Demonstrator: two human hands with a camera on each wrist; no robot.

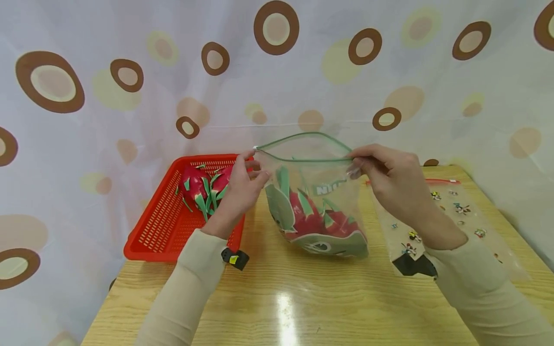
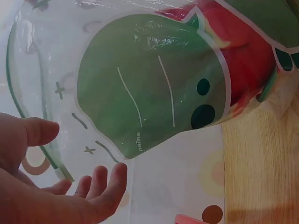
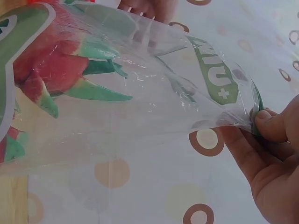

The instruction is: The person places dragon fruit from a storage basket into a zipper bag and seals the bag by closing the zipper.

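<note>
A clear slider zip bag (image 1: 318, 202) with a green zip rim and green print stands on the table, its mouth gaping. Red dragon fruits (image 1: 305, 216) with green scales show through its plastic. My right hand (image 1: 389, 180) pinches the right end of the rim between thumb and fingers, as the right wrist view also shows. At the opposite end, my left hand (image 1: 244, 182) has its fingers loosely bent beside the white slider (image 2: 63, 175). One left finger lies close to the slider, perhaps touching it; the thumb (image 2: 42, 130) stands apart from the fingers.
To the left, a red plastic basket (image 1: 147, 235) holds more dragon fruits (image 1: 195, 187) at its far end. Flat on the right side lies another clear bag (image 1: 459, 226) with a red zip and small printed figures. A dotted curtain (image 1: 242, 105) hangs behind the wooden table (image 1: 329, 302).
</note>
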